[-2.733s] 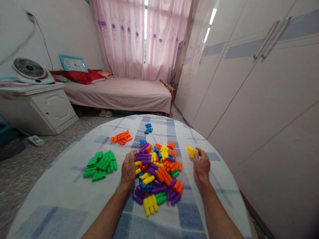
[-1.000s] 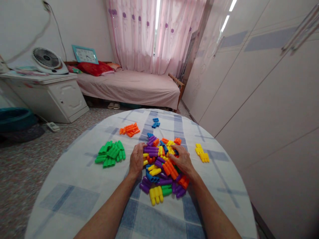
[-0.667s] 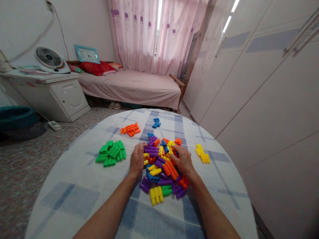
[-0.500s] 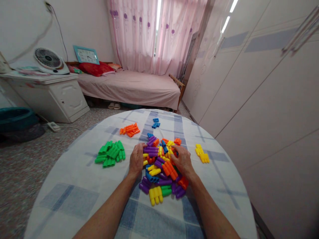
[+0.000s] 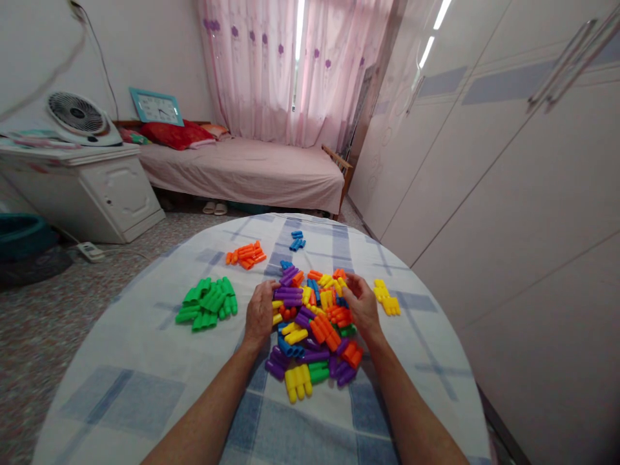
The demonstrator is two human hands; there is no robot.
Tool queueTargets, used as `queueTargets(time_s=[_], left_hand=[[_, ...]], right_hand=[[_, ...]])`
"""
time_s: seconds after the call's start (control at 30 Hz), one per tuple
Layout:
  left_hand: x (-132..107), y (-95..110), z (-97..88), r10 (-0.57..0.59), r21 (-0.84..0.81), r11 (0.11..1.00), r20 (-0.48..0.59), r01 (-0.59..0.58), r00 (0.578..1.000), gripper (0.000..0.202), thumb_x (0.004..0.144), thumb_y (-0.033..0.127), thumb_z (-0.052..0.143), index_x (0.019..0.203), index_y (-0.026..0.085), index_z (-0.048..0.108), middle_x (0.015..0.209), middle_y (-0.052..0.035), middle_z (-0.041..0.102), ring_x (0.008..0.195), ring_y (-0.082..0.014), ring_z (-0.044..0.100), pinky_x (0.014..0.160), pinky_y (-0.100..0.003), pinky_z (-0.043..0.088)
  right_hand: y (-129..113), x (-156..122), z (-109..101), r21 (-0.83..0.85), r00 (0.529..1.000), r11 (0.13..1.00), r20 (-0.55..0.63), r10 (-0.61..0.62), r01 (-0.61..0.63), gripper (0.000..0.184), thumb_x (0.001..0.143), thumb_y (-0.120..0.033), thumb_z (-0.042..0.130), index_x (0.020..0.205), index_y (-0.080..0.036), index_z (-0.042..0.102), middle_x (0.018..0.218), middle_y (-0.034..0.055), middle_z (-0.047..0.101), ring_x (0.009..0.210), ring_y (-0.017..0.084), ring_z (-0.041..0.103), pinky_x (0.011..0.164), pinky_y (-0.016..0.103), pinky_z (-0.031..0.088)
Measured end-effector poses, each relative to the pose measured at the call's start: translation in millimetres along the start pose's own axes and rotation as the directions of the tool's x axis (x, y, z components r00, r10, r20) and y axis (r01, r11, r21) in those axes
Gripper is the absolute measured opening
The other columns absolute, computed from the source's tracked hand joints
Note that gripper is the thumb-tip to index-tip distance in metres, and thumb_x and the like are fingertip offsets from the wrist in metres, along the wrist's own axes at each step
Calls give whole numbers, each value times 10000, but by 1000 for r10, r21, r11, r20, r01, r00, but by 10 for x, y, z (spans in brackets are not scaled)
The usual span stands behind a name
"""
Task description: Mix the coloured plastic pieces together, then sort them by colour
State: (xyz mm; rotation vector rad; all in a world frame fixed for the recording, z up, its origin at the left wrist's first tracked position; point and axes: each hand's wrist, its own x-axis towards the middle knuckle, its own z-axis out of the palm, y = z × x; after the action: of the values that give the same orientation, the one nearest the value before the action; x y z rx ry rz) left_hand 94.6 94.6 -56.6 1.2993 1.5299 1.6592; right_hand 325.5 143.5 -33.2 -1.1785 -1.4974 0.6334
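Observation:
A heap of mixed plastic blocks (image 5: 314, 329) in purple, yellow, orange, blue and green lies mid-table. My left hand (image 5: 260, 312) rests on the heap's left edge, fingers loosely spread over purple and yellow pieces, gripping nothing. At the heap's upper right edge my right hand (image 5: 362, 303) has its fingers curled into the yellow and orange blocks; what they hold, if anything, is hidden. Sorted groups lie around: green blocks (image 5: 206, 303) to the left, orange blocks (image 5: 245, 254) far left, blue blocks (image 5: 296, 241) at the back, yellow blocks (image 5: 387, 298) just right of my right hand.
The round table (image 5: 121, 394) wears a white cloth with blue checks. White wardrobe doors (image 5: 508, 194) stand close on the right. Behind are a pink bed (image 5: 242, 174), a white cabinet (image 5: 97, 194) with a fan (image 5: 80, 119), and a power strip (image 5: 87, 250) on the floor.
My right hand left the yellow group, went into the middle of the heap, then drew back to its upper right edge. My left hand stayed put.

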Motion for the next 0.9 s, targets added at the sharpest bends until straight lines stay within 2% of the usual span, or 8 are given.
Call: queueTargets(time_s=[0.13,0.23,0.33,0.5,0.7,0.77,0.8,0.9], left_hand=[[-6,15,4,6,1,1000,-8,-6,1000,527,899,582,282,922,191,635,1066,-89,635,1073,-215,587,938,-382,475],[-6,11,5,6,-1,1000,-9,-6,1000,530,897,588,284,922,190,633,1053,-89,639,1081,-220,581,950,-388,466],[-1,-14,3,-2,-12,1000,-12,2,1000,530,897,586,286,923,190,637,1063,-87,634,1078,-219,579,950,-393,466],[8,-40,-4,11,12,1000,9,-11,1000,532,910,568,258,937,188,629,1077,-86,626,1071,-211,585,908,-374,497],[2,3,3,8,6,1000,-10,-8,1000,516,904,566,273,906,192,629,1040,-81,638,1051,-207,599,909,-378,499],[-1,17,5,4,8,1000,-6,-4,1000,511,907,559,270,911,194,626,1047,-80,633,1044,-205,602,909,-381,498],[-1,23,5,0,15,1000,-2,0,1000,509,909,554,265,918,195,626,1055,-79,630,1036,-204,604,908,-383,498],[-1,34,4,-14,30,999,5,14,1000,509,915,542,251,938,197,624,1075,-80,621,1019,-202,608,899,-389,499]], right_hand=[[148,138,-319,-220,960,976,-271,-73,13,365,766,-327,503,1067,-147,604,994,104,639,872,190,614,833,364,494],[297,224,-607,-363,915,932,-382,-129,-20,338,745,-304,477,1004,-139,619,985,114,634,858,196,612,837,364,482],[448,254,-811,-445,882,889,-456,-121,-109,344,733,-289,453,992,-139,624,980,115,643,868,206,602,849,366,461],[662,207,-907,-506,890,806,-452,55,-307,419,744,-338,408,1009,-117,646,993,134,650,884,230,573,834,366,428],[656,190,-871,-537,899,776,-428,88,-332,449,798,-373,377,1057,-123,645,1089,157,621,989,255,544,890,401,395],[536,219,-822,-577,908,774,-418,-5,-261,439,802,-376,414,1100,-129,622,1142,163,599,1059,273,519,927,435,380],[459,233,-778,-597,923,782,-376,-76,-179,427,803,-374,432,1105,-133,616,1150,159,598,1078,276,513,942,445,376],[214,229,-558,-557,959,811,-84,-269,179,357,819,-358,467,1069,-161,629,1112,122,631,1091,251,520,986,437,370]])
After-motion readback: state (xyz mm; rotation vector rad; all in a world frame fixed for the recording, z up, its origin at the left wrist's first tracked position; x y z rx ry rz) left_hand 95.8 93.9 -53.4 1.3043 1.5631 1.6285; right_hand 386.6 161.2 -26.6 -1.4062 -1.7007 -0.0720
